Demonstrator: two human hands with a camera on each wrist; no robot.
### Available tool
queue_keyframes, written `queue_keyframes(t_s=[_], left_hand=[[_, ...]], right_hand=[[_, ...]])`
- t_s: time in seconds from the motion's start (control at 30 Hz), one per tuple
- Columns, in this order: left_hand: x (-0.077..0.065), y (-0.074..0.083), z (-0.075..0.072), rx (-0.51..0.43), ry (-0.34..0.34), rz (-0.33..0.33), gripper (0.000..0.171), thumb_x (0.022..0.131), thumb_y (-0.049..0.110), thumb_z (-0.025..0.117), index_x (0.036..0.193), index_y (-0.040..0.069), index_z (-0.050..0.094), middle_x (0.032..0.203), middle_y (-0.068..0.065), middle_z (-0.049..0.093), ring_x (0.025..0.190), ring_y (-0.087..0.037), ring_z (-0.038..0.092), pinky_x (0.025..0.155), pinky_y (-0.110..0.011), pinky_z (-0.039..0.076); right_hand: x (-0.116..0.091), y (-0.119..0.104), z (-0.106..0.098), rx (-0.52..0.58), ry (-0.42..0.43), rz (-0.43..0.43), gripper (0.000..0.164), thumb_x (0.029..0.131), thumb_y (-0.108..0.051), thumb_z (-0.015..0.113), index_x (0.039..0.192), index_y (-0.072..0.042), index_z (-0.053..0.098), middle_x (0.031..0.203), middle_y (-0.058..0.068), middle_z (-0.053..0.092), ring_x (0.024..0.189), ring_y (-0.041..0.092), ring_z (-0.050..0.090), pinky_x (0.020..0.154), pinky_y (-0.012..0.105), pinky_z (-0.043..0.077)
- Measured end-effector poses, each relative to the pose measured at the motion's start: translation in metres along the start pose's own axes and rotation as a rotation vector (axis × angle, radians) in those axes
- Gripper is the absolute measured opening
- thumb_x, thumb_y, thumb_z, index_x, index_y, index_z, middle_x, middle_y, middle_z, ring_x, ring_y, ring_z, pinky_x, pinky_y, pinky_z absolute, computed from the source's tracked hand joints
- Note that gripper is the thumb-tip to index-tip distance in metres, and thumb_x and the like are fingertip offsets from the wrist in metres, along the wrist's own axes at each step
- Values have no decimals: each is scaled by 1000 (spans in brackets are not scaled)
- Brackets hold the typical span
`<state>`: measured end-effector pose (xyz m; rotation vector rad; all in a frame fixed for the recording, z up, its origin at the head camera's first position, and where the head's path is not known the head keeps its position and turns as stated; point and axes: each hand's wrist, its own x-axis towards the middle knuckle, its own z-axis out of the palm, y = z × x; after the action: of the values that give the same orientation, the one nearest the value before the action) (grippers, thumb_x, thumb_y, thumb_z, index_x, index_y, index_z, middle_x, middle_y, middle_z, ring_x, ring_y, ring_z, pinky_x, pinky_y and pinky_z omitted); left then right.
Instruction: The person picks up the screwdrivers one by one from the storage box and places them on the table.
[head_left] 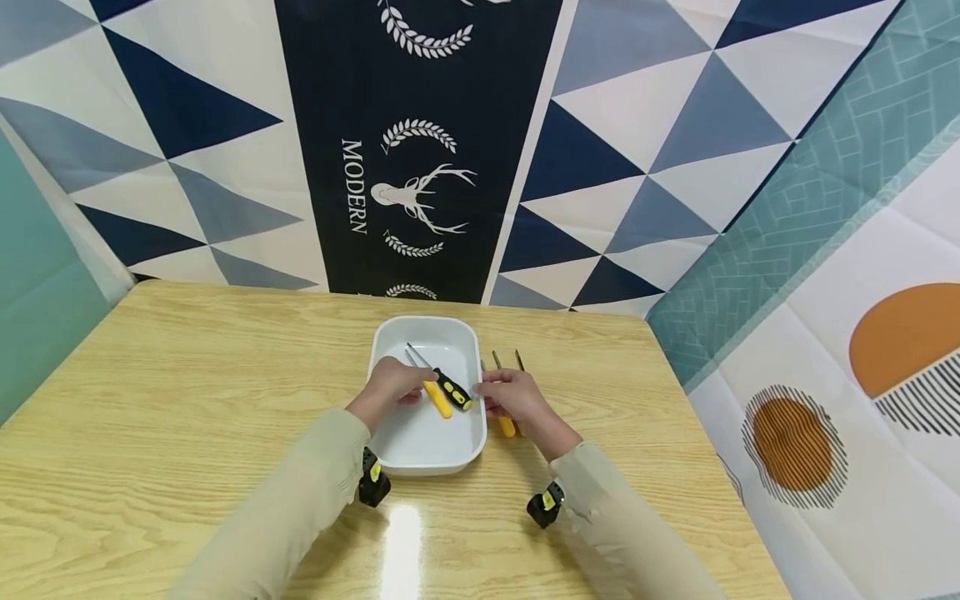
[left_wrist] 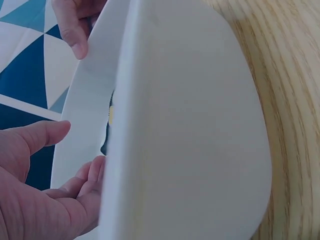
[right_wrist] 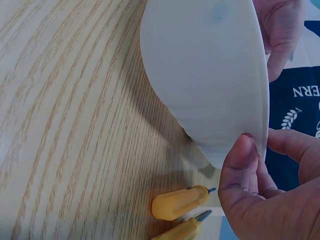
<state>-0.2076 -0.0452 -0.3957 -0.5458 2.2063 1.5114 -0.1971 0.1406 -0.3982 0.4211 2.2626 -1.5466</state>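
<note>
A white tray (head_left: 427, 450) holds two screwdrivers: a black-and-yellow one (head_left: 454, 392) lies across a yellow-handled one (head_left: 438, 402). Over the tray's left side, my left hand (head_left: 396, 383) reaches in beside them. Its thumb and fingers stand apart in the left wrist view, where the tray wall (left_wrist: 190, 120) hides part of the fingertips. My right hand (head_left: 513, 396) pinches the tray's right rim between thumb and fingers. Just right of the tray, below that hand, lie more yellow-handled screwdrivers (right_wrist: 180, 203), partly covered by it in the head view.
The tray stands on a wood-grain table (head_left: 225, 400) near its back edge. Behind the table hangs a patterned cloth (head_left: 420, 183) with triangles and a deer print. Each wrist carries a small black camera (head_left: 372, 479).
</note>
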Motion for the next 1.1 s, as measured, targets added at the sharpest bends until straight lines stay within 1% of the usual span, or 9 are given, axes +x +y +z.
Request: queue_keyframes(t_s=[0.23,0.37,0.47,0.6,0.77,0.93,1.1], left_hand=[[3,4,6,9,24,-26,34,72,22,68,93,0,53,77,-7,55,65,-15,56,67,-26,54],[3,5,7,6,22,-38,33,73,21,67,94,0,54,78,-8,55,66,-15,56,69,-27,54],[2,4,7,9,18,-42,28,74,20,66,90,0,55,72,-6,54,64,-15,54,67,-27,54],[3,2,9,24,24,-38,21,74,20,65,81,2,55,63,-4,51,59,-14,51,61,-25,53],[5,1,10,41,50,-12,19,73,19,65,74,5,52,62,-4,53,56,-14,53,57,-25,53],[6,3,11,71,87,-5,17,71,15,65,73,4,53,62,-6,56,51,-13,54,57,-26,54],[8,3,15,111,108,11,17,70,14,67,77,3,55,63,-6,57,49,-12,52,54,-25,54]], right_hand=[[0,0,-1,5,1,6,28,79,-17,65,104,-7,58,88,12,62,63,15,57,57,23,54],[0,0,-2,7,-4,7,28,79,-17,65,104,-7,58,87,11,63,62,15,57,61,26,55],[0,0,-1,13,-13,6,29,79,-17,65,105,-6,58,88,12,63,62,14,57,63,27,55],[1,1,-1,12,-25,-3,31,79,-16,65,107,-4,57,92,16,63,61,14,57,60,25,55],[1,0,-2,13,-20,-16,30,79,-15,64,106,-4,57,93,17,62,61,14,57,57,23,54],[-1,0,-2,21,-16,-20,29,79,-15,64,105,-4,57,93,18,62,61,13,57,56,22,53],[-1,0,-1,27,-19,-21,29,79,-15,65,105,-4,58,92,17,62,60,13,56,55,22,53]])
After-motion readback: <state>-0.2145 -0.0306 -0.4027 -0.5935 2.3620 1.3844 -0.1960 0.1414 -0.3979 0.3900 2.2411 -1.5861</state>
